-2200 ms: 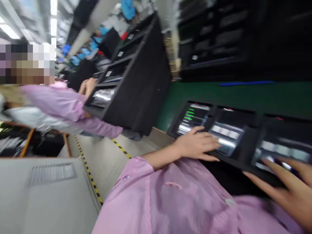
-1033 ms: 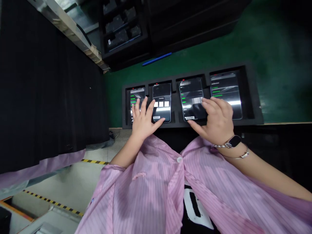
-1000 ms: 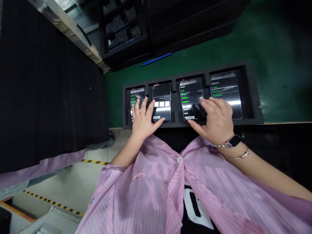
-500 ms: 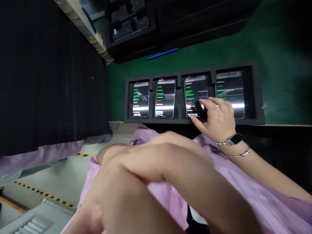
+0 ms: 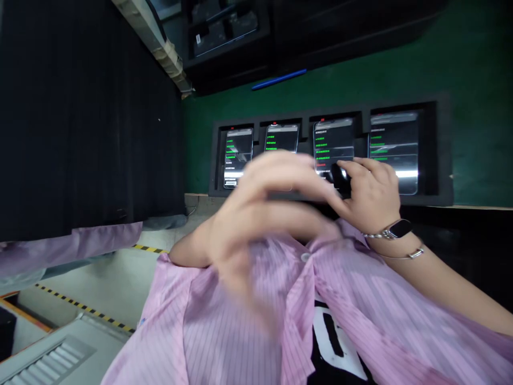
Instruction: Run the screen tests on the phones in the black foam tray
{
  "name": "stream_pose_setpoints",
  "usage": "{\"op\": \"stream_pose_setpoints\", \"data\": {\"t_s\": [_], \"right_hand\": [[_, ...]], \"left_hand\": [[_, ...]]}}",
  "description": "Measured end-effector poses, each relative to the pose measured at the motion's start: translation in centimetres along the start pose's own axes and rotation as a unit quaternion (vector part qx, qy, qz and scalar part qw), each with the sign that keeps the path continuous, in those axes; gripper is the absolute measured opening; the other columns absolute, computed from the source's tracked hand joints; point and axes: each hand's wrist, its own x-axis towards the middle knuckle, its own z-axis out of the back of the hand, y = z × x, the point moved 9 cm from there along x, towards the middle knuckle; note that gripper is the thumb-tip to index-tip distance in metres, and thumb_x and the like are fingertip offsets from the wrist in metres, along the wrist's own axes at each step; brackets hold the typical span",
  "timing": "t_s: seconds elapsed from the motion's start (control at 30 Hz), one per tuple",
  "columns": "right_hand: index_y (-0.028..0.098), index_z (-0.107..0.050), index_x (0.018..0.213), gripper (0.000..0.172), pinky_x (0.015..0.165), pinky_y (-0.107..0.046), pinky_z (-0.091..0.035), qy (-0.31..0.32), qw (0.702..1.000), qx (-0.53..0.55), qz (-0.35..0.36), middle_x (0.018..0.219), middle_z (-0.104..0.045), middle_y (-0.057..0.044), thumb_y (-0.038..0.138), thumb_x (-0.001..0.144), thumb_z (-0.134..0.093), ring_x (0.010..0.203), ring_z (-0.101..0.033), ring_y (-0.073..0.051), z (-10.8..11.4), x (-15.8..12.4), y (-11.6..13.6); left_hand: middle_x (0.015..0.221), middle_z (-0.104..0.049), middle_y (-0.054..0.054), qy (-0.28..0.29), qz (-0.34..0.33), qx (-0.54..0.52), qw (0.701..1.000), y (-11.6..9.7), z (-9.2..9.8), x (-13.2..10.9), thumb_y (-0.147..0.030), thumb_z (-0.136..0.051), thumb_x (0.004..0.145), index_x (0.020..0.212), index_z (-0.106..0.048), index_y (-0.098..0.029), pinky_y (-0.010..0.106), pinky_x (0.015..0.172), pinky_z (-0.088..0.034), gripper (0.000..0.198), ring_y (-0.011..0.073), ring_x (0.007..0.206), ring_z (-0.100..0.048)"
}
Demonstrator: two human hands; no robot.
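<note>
A dark grey foam tray holds several phones in separate cut-outs, their screens lit with green and red lines of text. My right hand, wearing a watch and bracelets, is at the third phone from the left. Its fingers curl around a black rounded object over that phone's lower right part; what the object is cannot be made out. My left hand is raised before the tray, smeared by motion, fingers and thumb apart and nothing visible in it. It hides most of the second phone. The leftmost phone and rightmost phone lie flat.
Behind the tray a blue pen lies on the green mat. Black trays with more devices stand at the back. A dark curtain-like cloth hangs at left, beside a taped post. Yellow-black tape marks the floor.
My left arm, which crossed low in front of my body, has swung up, bringing the hand before the tray. The right hand stays at the third phone. The view has shifted slightly.
</note>
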Motion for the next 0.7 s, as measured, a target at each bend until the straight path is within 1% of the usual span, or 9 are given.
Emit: {"op": "stream_pose_setpoints", "data": {"t_s": [0.03,0.07,0.1,0.23,0.3,0.43,0.53,0.63,0.7], "right_hand": [[0.012,-0.057,0.136,0.053,0.105,-0.049,-0.047,-0.003,1.0,-0.002,0.006,0.119,-0.071,-0.018,0.054,0.104,-0.052,0.122,-0.062,-0.034,0.1,0.0,0.1],[0.013,-0.056,0.136,0.053,0.104,-0.049,-0.048,-0.009,1.0,-0.001,0.011,0.119,-0.071,-0.017,0.054,0.103,-0.054,0.122,-0.063,-0.034,0.2,0.1,0.3],[0.014,-0.055,0.138,0.053,0.104,-0.05,-0.049,-0.011,1.0,0.003,0.013,0.119,-0.071,-0.016,0.053,0.103,-0.056,0.121,-0.063,-0.034,0.3,0.1,0.3],[0.015,-0.054,0.143,0.053,0.107,-0.053,-0.047,0.008,0.999,0.033,0.005,0.127,-0.07,-0.018,0.049,0.102,-0.059,0.126,-0.06,-0.038,0.0,0.2,0.2],[0.014,-0.055,0.142,0.053,0.109,-0.054,-0.046,0.009,0.999,0.044,0.001,0.128,-0.069,-0.018,0.05,0.103,-0.057,0.127,-0.06,-0.038,-0.1,0.3,0.1],[0.01,-0.058,0.138,0.054,0.115,-0.055,-0.042,0.014,0.998,0.056,-0.001,0.128,-0.068,-0.018,0.051,0.103,-0.052,0.131,-0.059,-0.036,-0.4,0.4,0.1],[0.013,-0.061,0.135,0.051,0.116,-0.054,-0.042,0.021,0.998,0.065,-0.002,0.13,-0.069,-0.016,0.051,0.103,-0.053,0.133,-0.058,-0.035,-0.6,0.3,0.0],[0.019,-0.069,0.125,0.039,0.113,-0.053,-0.043,0.025,0.997,0.069,0.009,0.128,-0.071,-0.011,0.048,0.102,-0.058,0.127,-0.06,-0.033,-0.7,0.1,-0.1],[0.022,-0.074,0.114,0.03,0.113,-0.052,-0.042,0.036,0.997,0.067,0.016,0.122,-0.073,-0.008,0.046,0.102,-0.06,0.119,-0.063,-0.03,-0.9,0.0,0.0]], "left_hand": [[0.154,-0.054,0.003,-0.083,-0.008,-0.008,0.997,0.4,0.5,1.2,-0.092,-0.028,0.091,0.133,-0.063,-0.037,0.069,0.129,-0.034,0.077,0.0402,0.158,-0.035],[0.155,-0.053,0.008,-0.144,-0.003,-0.008,0.99,1.2,0.2,2.3,-0.088,-0.038,0.093,0.134,-0.063,-0.032,0.069,0.13,-0.03,0.075,0.0416,0.158,-0.032],[0.156,-0.051,0.011,-0.177,0.029,0.004,0.984,2.4,-0.8,3.2,-0.083,-0.044,0.095,0.135,-0.063,-0.028,0.07,0.13,-0.028,0.07,0.0426,0.159,-0.029],[0.168,-0.036,0.018,-0.142,0.108,0.033,0.983,6.3,-6.7,4.9,-0.075,-0.059,0.092,0.143,-0.06,-0.024,0.07,0.129,-0.024,0.072,0.0473,0.161,-0.017],[0.169,-0.034,0.018,-0.134,0.116,0.032,0.984,7.0,-8.0,4.8,-0.076,-0.06,0.092,0.145,-0.059,-0.025,0.071,0.129,-0.022,0.074,0.0473,0.161,-0.016],[0.17,-0.034,0.016,-0.127,0.127,0.033,0.983,7.0,-8.2,4.8,-0.075,-0.059,0.093,0.144,-0.06,-0.027,0.072,0.128,-0.02,0.07,0.0468,0.162,-0.015],[0.169,-0.036,0.016,-0.133,0.122,0.042,0.983,6.7,-7.7,4.9,-0.072,-0.06,0.094,0.143,-0.061,-0.025,0.07,0.129,-0.02,0.067,0.0459,0.161,-0.017],[0.162,-0.048,0.015,-0.148,0.075,0.049,0.985,6.0,-7.5,4.6,-0.071,-0.059,0.094,0.143,-0.061,-0.025,0.065,0.13,-0.022,0.067,0.0417,0.158,-0.029],[0.154,-0.057,0.011,-0.139,0.04,0.054,0.988,5.5,-7.7,4.4,-0.069,-0.059,0.095,0.136,-0.067,-0.027,0.063,0.131,-0.021,0.059,0.0386,0.154,-0.038]]}}
